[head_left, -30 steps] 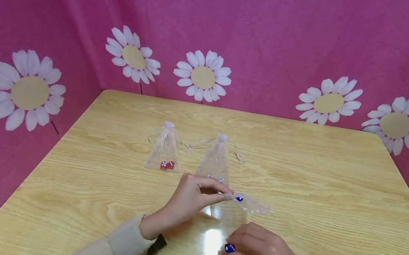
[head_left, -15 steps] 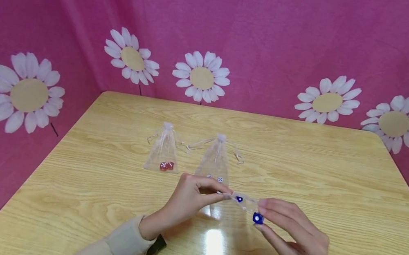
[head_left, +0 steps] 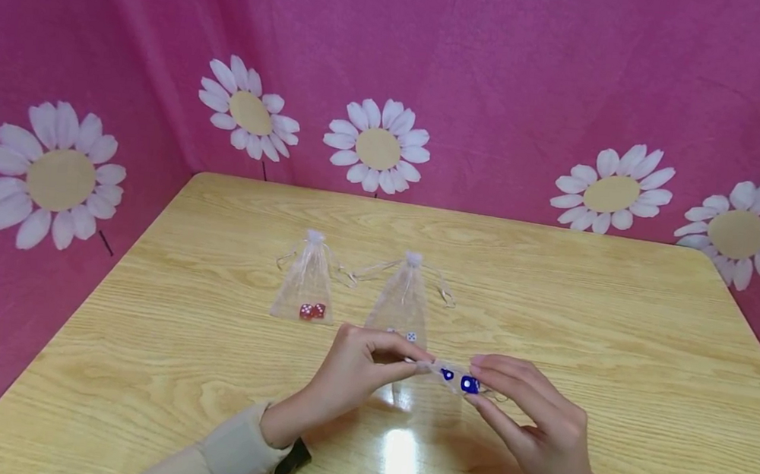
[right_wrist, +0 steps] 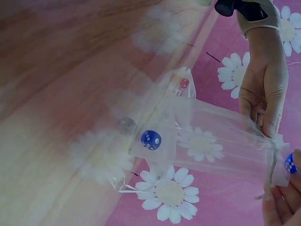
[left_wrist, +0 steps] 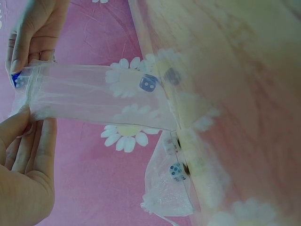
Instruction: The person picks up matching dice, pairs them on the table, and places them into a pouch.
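My left hand [head_left: 357, 364] pinches the mouth edge of a sheer white drawstring bag [left_wrist: 84, 92], which hangs down over the table. A blue die with white pips [right_wrist: 151, 140] lies at the bottom of that bag in the right wrist view. My right hand [head_left: 541, 420] holds a second blue die [head_left: 470, 385] between thumb and fingers, right at the bag's mouth. In the left wrist view that die is partly covered by the fingers. The right fingertips are at the bag's edge, opposite the left hand.
On the wooden table [head_left: 168, 369] stand two closed sheer bags. The left bag [head_left: 307, 276] holds red dice [head_left: 312, 311]; the other bag [head_left: 402, 296], just beyond my left hand, holds white dice [left_wrist: 177, 172]. A pink flowered cloth [head_left: 506, 66] hangs behind the table.
My right hand has come up from near the table's front with the blue die, bringing it to the bag's mouth. The left hand has stayed in place, pinching the bag.
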The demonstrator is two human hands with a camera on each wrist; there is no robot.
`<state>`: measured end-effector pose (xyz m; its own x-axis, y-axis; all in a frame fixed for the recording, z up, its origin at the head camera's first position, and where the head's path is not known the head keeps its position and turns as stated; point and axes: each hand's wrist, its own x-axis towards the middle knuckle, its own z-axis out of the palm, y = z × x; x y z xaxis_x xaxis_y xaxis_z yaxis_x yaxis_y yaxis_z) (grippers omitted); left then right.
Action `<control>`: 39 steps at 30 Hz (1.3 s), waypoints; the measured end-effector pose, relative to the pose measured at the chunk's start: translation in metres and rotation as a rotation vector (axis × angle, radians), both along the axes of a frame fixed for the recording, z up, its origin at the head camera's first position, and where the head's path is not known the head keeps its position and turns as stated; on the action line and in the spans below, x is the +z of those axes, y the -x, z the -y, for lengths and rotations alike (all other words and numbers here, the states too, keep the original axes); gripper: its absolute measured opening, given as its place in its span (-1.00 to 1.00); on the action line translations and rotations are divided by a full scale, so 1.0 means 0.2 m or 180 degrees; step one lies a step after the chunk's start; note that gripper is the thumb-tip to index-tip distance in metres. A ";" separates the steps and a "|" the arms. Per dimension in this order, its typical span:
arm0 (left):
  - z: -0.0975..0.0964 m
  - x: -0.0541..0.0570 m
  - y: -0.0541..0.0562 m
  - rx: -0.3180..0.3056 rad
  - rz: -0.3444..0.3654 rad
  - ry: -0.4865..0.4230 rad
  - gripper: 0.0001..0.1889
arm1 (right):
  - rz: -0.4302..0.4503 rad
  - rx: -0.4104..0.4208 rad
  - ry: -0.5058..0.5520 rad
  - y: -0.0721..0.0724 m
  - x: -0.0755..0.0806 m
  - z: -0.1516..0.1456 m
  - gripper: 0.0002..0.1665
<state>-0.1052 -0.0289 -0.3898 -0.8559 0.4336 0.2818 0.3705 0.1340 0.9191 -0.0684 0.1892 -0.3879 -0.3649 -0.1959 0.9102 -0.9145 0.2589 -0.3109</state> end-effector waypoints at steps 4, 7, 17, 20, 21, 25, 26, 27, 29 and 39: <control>0.00 0.00 0.00 -0.0013 0.0024 0.0005 -0.90 | 0.0021 -0.0033 -0.0062 0.01 -0.01 0.00 -0.67; 0.00 0.00 0.00 -0.0014 0.0042 0.0019 -0.90 | -0.0024 -0.0005 -0.0073 0.01 -0.01 0.00 -0.68; 0.00 0.00 0.00 -0.0046 0.0058 -0.0004 -0.89 | -0.0084 0.0055 -0.0110 0.02 -0.01 0.01 -0.68; 0.00 0.00 0.00 -0.0048 0.0064 0.0013 -0.89 | -0.0097 0.0067 -0.0113 0.02 -0.01 0.01 -0.69; 0.00 0.00 0.00 -0.0048 0.0070 0.0021 -0.89 | -0.0099 0.0062 -0.0120 0.02 -0.01 0.01 -0.69; 0.00 0.00 0.01 -0.0050 0.0070 0.0048 -0.89 | -0.0099 0.0039 -0.0134 0.02 -0.01 0.00 -0.68; 0.00 0.00 0.01 -0.0054 0.0074 0.0050 -0.89 | -0.0095 0.0040 -0.0133 0.02 -0.01 0.00 -0.67; 0.00 0.00 0.01 -0.0060 0.0078 0.0048 -0.90 | -0.0089 0.0045 -0.0129 0.02 -0.02 0.00 -0.67; 0.00 0.00 0.01 -0.0068 0.0073 0.0058 -0.90 | -0.0068 0.0068 -0.0112 0.02 -0.02 -0.01 -0.66; 0.01 -0.01 0.03 -0.0127 0.0179 0.0038 -0.89 | 0.0219 -0.0074 -0.0179 0.03 -0.05 -0.04 -0.55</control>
<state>-0.1120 -0.0312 -0.3923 -0.8522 0.4706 0.2284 0.3236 0.1311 0.9371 -0.0745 0.1972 -0.3986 -0.4314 -0.2367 0.8706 -0.8850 0.2986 -0.3573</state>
